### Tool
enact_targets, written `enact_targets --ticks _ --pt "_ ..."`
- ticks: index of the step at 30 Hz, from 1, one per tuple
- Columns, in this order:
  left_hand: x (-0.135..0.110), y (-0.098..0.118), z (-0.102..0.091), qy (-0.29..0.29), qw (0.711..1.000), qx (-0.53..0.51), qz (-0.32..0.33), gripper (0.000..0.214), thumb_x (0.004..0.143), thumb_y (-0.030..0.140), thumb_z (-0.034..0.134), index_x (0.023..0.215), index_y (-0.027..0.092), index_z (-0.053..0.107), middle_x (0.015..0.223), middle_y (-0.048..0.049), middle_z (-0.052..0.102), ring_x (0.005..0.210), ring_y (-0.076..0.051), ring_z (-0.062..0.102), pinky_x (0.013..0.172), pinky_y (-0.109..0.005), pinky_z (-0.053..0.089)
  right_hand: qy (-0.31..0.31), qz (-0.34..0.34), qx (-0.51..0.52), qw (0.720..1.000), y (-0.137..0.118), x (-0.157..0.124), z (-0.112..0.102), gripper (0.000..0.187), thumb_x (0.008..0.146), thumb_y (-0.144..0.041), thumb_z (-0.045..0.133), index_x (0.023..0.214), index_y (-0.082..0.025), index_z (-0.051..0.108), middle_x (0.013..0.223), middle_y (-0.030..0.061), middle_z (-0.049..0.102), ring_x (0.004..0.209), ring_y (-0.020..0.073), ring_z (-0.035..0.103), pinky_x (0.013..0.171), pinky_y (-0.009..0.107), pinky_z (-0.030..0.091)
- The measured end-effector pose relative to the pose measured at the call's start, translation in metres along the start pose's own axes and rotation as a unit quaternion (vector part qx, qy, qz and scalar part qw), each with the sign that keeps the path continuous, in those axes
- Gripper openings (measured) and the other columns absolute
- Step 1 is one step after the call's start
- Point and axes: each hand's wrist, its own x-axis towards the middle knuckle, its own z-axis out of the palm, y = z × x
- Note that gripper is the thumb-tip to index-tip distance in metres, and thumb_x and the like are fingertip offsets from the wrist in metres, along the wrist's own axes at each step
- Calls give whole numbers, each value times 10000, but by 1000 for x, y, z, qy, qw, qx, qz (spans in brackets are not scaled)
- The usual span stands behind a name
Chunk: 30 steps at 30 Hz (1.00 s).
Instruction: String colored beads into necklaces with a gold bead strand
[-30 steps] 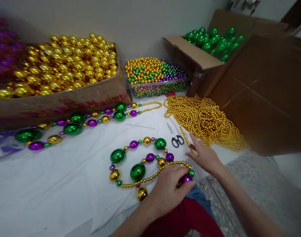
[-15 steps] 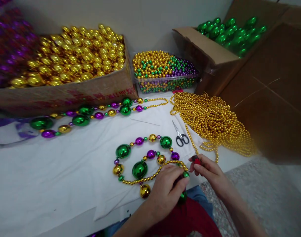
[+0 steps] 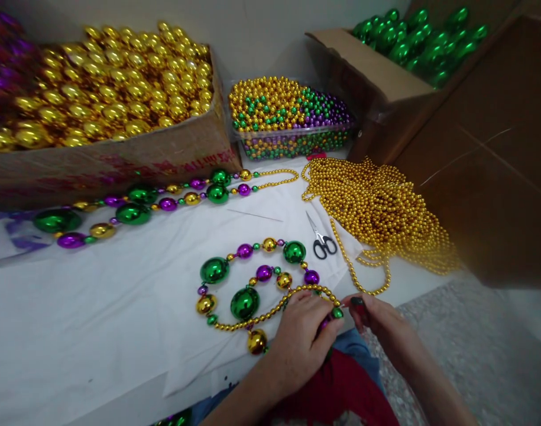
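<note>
Presently, your left hand (image 3: 303, 337) rests at the near edge of the worktop (image 3: 97, 307). Its grip is closed on the end of the necklace (image 3: 246, 302), with a purple bead showing between the fingers. Your right hand (image 3: 381, 322) is just beside it, its grip pinched narrow on a small red piece (image 3: 358, 306); what that piece is cannot be told. The rest of the necklace lies looped flat on the worktop, ahead of your left hand. Scissors (image 3: 322, 241) lie beyond, beside a gold strand pile (image 3: 381, 207). A second necklace (image 3: 132, 210) lies stretched out before the gold-ball box (image 3: 119, 171). A bead tub (image 3: 292, 145) stands at the back.
</note>
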Motion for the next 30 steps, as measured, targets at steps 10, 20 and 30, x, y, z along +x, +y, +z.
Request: enact_targets --ticks 10,20,30 --pt "0 -1 5 -10 999 39 14 179 926 263 445 796 193 546 785 -27 609 814 -178 557 960 -390 350 -24 -3 -12 1000 1 -7 -4 260 914 -454 489 874 -200 521 717 9 586 588 137 480 543 256 352" --pt "-1 -1 2 -24 999 37 23 198 943 275 432 792 184 523 777 -11 584 803 -158 541 952 -358 338 -9 -14 -26 1000 5 -3 6 416 930 -495 401 671 -186 503 626 -11 428 624 148 372 607 279 298" --pt "-3 -2 4 -26 999 30 31 224 958 292 410 792 180 512 776 -7 579 794 -150 530 937 -352 335 54 -2 83 995 14 -1 14 258 868 -459 546 842 -204 519 623 -36 420 607 129 369 582 255 299"
